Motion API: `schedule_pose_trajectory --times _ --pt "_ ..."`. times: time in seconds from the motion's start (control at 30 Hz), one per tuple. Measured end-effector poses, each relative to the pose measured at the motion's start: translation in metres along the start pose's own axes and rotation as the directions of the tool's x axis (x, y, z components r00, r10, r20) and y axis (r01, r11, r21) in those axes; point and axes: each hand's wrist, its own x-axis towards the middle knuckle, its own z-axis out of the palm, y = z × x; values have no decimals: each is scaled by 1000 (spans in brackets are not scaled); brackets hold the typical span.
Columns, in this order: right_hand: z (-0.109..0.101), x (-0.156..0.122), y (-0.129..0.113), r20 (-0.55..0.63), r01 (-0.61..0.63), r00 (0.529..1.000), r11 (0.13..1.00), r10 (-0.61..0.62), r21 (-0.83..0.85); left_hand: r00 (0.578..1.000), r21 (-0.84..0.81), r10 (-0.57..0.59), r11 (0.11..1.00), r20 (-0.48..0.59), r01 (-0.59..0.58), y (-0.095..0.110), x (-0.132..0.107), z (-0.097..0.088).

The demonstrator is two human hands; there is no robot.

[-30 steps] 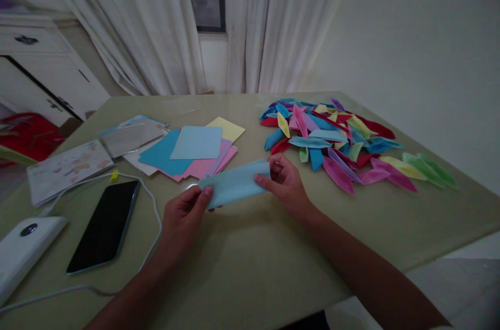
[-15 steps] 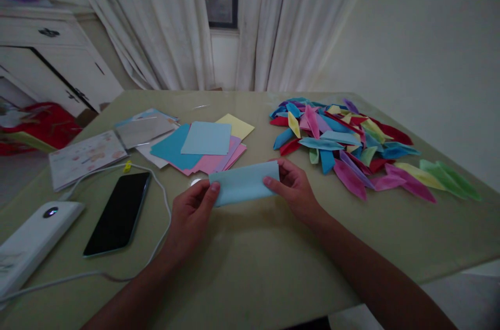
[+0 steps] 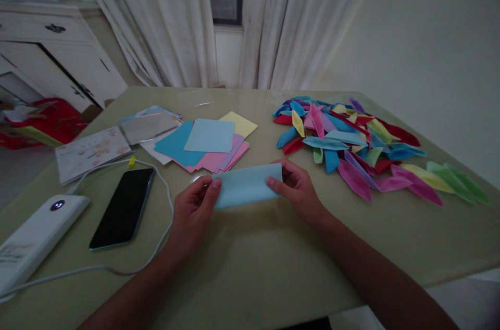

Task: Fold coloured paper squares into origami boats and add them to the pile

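Note:
Between my two hands is a light blue folded paper, a long rectangle held above the table. My left hand pinches its left end, thumb on the near face and fingers behind. At the right end my right hand grips it the same way, the thumb pressed flat on the front. Just beyond the hands lie square coloured sheets in light blue, teal, pink, purple and yellow, loosely fanned. To the right of my hands is a heap of folded paper pieces in many colours.
On the left are a black phone, a white power bank and a white cable looping close to my left wrist. Flat packets lie behind them. Curtains hang beyond the table's far edge.
The whole view has shifted slightly, with the table things appearing a little further right. Both hands keep the same hold on the blue paper, which looks nearly unchanged.

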Motion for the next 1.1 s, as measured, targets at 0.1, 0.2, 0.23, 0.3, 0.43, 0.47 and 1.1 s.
schedule_pose_trajectory --times 0.1,0.2,0.23,0.3,0.43,0.47,1.1 --pt "0 0 0 10 8 1000 1000 -7 -8 1000 18 19 1000 -2 -19 3 0 0" --pt "1 0 -1 17 5 1000 1000 -5 -5 999 25 35 999 -9 -34 3 1 0" --pt "1 0 -1 17 2 1000 1000 -2 -4 999 26 35 999 -9 -35 3 0 0" --pt "1 0 0 18 -6 1000 1000 6 -4 1000 22 26 999 -10 -25 2 0 0" --pt "1 -1 -1 30 -8 1000 1000 9 -10 1000 26 -9 1000 -17 9 -1 -1 -1" --pt "1 -1 -2 31 -7 999 1000 8 -14 1000 32 -9 999 -22 10 -1 -1 -1" --pt "1 0 -2 -43 -10 999 993 5 -117 995 141 40 990 -86 -28 -5 -2 -2"
